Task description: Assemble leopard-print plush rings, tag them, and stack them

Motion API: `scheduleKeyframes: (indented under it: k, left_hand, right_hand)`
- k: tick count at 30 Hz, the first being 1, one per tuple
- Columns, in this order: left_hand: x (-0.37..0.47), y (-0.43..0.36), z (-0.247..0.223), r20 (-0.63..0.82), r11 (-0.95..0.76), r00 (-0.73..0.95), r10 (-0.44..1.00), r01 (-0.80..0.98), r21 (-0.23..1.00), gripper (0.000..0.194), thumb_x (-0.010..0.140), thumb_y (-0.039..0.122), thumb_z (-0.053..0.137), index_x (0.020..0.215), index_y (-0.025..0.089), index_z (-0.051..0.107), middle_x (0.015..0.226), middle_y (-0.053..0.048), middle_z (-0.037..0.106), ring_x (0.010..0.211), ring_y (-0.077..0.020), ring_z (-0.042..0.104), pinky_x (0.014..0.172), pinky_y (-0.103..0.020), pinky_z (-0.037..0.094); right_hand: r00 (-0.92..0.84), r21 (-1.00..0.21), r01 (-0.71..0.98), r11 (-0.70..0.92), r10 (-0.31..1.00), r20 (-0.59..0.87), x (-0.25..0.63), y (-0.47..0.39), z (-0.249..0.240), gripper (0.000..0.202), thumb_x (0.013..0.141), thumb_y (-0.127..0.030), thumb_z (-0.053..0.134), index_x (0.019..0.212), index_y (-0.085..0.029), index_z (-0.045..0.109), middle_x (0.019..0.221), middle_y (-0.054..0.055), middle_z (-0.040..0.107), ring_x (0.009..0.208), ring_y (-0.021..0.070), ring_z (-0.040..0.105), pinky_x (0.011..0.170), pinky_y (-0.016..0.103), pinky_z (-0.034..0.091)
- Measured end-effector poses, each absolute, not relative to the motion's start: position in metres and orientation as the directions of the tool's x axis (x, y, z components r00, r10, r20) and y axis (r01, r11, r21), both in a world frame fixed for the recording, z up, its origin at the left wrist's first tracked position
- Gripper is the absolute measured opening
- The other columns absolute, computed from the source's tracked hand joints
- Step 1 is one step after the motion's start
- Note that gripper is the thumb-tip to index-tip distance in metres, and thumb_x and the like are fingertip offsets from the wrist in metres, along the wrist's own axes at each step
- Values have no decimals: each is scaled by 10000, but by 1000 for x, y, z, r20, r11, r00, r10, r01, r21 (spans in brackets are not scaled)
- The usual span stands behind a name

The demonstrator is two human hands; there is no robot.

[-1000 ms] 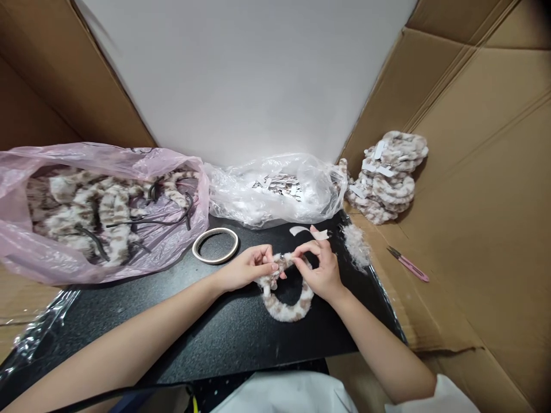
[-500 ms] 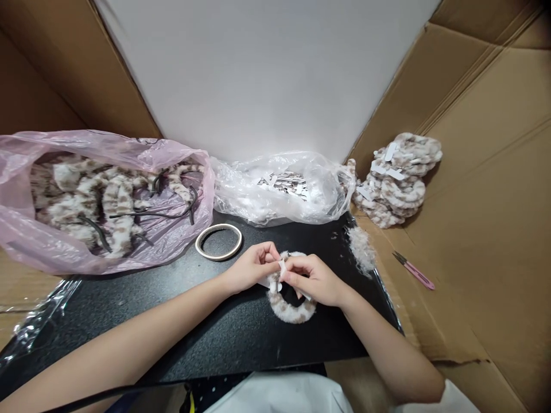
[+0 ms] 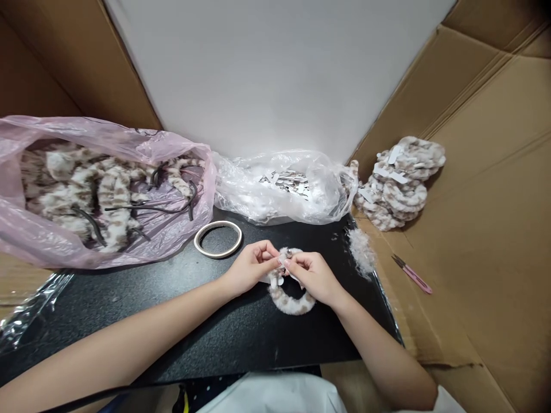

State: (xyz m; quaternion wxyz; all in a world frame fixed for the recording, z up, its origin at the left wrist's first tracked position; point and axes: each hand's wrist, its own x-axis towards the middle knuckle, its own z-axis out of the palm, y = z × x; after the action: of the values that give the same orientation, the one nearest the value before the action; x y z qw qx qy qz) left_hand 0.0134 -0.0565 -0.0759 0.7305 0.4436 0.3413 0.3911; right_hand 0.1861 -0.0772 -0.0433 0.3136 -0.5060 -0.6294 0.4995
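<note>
Hands first: both are working on the same little spot. Left hand comes in from the left with a narrow grip, thumb and finger looking pinched on the spotted plush ring. Right hand has a narrow grip too, tips closed on a white strip at that same spot. The fingertips basically meet there, so I can't tell how the strip runs underneath.

Ring's on the black desk, right in front of the person. The thing to look at imo: the pinch is at the ring's far-left part, so most of the loop hangs off toward the person and to the right. It's roundish, so no long axis worth naming. Right hand covers part of the loop's right side, which makes it the nearer one to the middle; left is out past the edge.

Around them: tape roll near the left hand, pink bag of furry pieces further left, clear bag beyond, then fluff, pink-handled snips and a ring pile over on the right.
</note>
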Motion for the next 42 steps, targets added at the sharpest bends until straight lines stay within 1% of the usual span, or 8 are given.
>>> scheduleKeyframes:
  k: [8,19,27,31,35,37,40,42]
  left_hand:
    - [14,-57,-74,-165,310,445,880,-276,910,365,654,383,822,754,124,585,692,-37,720,601,-123,662,579,-206,495]
    - [13,-59,-72,-126,248,444,887,-229,941,307,721,387,768,786,121,631,733,-31,712,644,-113,641,607,-202,475]
    - [14,-63,-70,-110,211,433,894,-192,959,303,691,349,794,790,123,617,729,-25,686,644,-113,619,605,-213,476]
    - [15,-62,-67,-120,195,338,934,-197,961,313,718,395,762,724,125,602,624,5,628,544,-78,546,506,-173,408]
    - [11,-61,-58,-97,146,287,953,-157,977,312,694,395,776,729,132,612,623,4,625,542,-84,545,501,-176,413]
    - [9,-62,-53,-95,145,308,947,-142,979,312,696,399,771,742,134,613,650,-14,648,560,-104,577,522,-195,443]
    - [6,-64,-47,-82,125,339,937,-108,986,292,729,394,744,764,133,618,654,-31,664,564,-124,600,528,-212,458]
    - [5,-66,-45,-32,58,358,933,-63,996,257,757,374,721,767,134,629,674,-39,680,581,-129,607,542,-215,462]
  right_hand:
    - [-299,-895,385,227,948,112,186,-82,-41,291,878,-321,548,655,-159,639,612,19,611,552,122,502,554,235,373]
    - [-212,-895,444,45,976,-56,186,-78,-48,339,846,-396,585,618,-157,663,566,19,602,518,123,468,514,244,329]
    - [-190,-870,491,39,980,-63,186,-79,-51,426,830,-415,568,488,-171,498,459,-39,355,467,90,319,465,245,213]
    - [-174,-841,540,24,981,-84,186,-79,-50,420,810,-423,599,490,-170,501,456,-31,407,461,91,353,462,243,239]
    - [-195,-842,540,-27,968,-155,193,-79,-44,254,771,-384,651,658,-158,624,519,-14,524,474,107,439,467,235,328]
    - [-161,-850,526,0,982,-100,199,-78,-37,230,782,-381,644,705,-164,633,557,-3,552,505,123,473,488,245,374]
    - [-43,-839,520,161,986,162,207,-73,-25,187,821,-357,613,784,-175,632,754,45,638,707,168,571,667,284,472]
    - [-92,-858,470,206,978,185,207,-67,-18,200,837,-372,597,862,-177,635,866,57,657,817,182,597,761,300,487]
